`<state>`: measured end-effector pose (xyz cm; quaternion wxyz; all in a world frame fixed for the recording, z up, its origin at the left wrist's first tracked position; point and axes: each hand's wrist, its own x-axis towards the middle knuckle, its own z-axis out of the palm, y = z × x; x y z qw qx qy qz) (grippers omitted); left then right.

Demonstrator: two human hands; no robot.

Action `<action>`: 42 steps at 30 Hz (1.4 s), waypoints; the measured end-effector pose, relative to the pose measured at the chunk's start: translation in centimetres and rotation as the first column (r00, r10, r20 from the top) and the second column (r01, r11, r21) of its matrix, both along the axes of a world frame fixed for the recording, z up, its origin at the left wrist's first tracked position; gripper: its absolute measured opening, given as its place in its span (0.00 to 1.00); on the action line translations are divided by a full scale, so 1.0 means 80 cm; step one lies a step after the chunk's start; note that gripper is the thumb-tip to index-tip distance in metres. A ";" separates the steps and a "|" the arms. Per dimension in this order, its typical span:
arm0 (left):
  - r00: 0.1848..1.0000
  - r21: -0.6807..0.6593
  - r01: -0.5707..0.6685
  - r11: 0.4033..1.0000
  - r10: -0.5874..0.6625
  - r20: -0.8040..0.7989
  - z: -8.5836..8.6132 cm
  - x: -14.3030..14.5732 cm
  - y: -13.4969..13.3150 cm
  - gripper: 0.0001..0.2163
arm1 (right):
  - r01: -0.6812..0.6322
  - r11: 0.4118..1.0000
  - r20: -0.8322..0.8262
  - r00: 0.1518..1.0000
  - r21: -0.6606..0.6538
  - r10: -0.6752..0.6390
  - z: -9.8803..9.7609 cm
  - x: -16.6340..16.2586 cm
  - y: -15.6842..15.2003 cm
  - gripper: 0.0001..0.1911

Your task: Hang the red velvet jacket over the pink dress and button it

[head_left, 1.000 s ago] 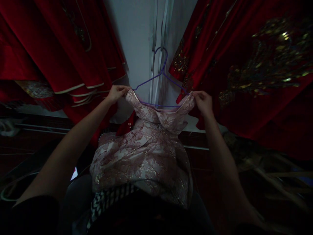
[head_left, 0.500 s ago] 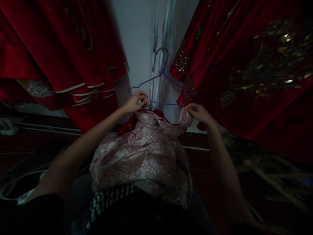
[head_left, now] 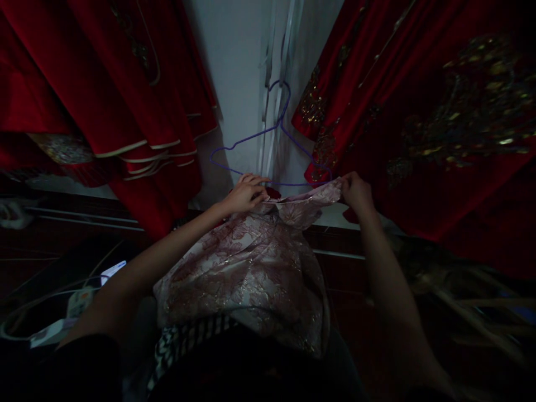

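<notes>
A pink brocade garment (head_left: 255,268) with metallic leaf patterns lies across my lap, its upper edge pulled up in front of me. At that edge's left part, my left hand (head_left: 248,194) pinches the fabric. My right hand (head_left: 355,191) grips the right end of the edge and holds it out taut. Just above and behind the cloth hangs a purple wire hanger (head_left: 256,135), its hook on a pale vertical strip. The hanger's lower bar is close to both hands; whether the cloth touches it I cannot tell.
Red garments with pale trim (head_left: 121,151) hang on the left, and red ones with gold sequins (head_left: 473,111) on the right. A white wall (head_left: 232,61) stands behind. Cables and small pale items (head_left: 79,301) lie low at left. Wooden bars (head_left: 473,307) are at lower right.
My left hand has moved right and down along the garment's edge. My right hand has shifted right, drawing the edge straighter. The hanger has swung slightly left at its lower end.
</notes>
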<state>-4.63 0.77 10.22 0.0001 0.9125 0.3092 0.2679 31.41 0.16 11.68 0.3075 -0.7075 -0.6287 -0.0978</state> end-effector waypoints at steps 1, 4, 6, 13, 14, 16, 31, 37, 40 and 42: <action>1.000 0.010 0.000 1.000 -0.001 0.003 0.002 -0.001 -0.004 0.12 | 0.013 1.000 0.011 1.000 -0.003 -0.013 -0.001 0.001 -0.001 0.10; 1.000 0.024 0.004 1.000 -0.004 0.007 0.005 0.000 -0.012 0.12 | 0.017 0.999 0.000 1.000 0.027 -0.017 -0.002 0.002 -0.003 0.11; 1.000 0.029 0.001 1.000 -0.001 0.004 0.006 0.001 -0.013 0.12 | 0.001 0.998 -0.026 1.000 0.062 0.001 0.000 0.001 -0.005 0.11; 1.000 0.030 -0.011 0.999 0.011 -0.006 0.010 0.000 -0.016 0.12 | -0.012 0.997 -0.034 0.999 0.079 0.015 0.001 0.004 -0.009 0.10; 1.000 0.028 -0.013 1.000 0.013 -0.007 0.010 0.000 -0.016 0.12 | -0.017 0.997 -0.036 0.999 0.082 0.020 0.000 0.005 -0.010 0.10; 1.000 0.020 -0.017 1.000 0.017 -0.006 0.010 0.000 -0.017 0.11 | -0.031 0.995 -0.048 0.998 0.099 0.036 0.000 0.005 -0.012 0.11; 0.993 -0.133 0.036 0.990 -0.021 0.112 0.009 0.005 -0.007 0.10 | -0.202 0.940 -0.091 0.968 0.274 0.234 0.041 -0.066 0.004 0.17; 0.992 -0.146 0.019 0.989 0.000 0.130 0.007 0.007 -0.007 0.10 | -0.190 0.929 -0.062 0.973 0.319 0.220 0.045 -0.080 0.000 0.18; 0.989 -0.137 0.004 0.991 0.016 0.144 0.007 0.005 -0.010 0.11 | -0.133 0.950 -0.081 0.983 0.282 0.162 0.035 -0.052 -0.005 0.16; 0.988 -0.134 0.010 0.991 0.011 0.153 0.007 0.004 -0.012 0.11 | -0.069 0.965 -0.080 0.993 0.254 0.092 0.024 -0.026 -0.007 0.15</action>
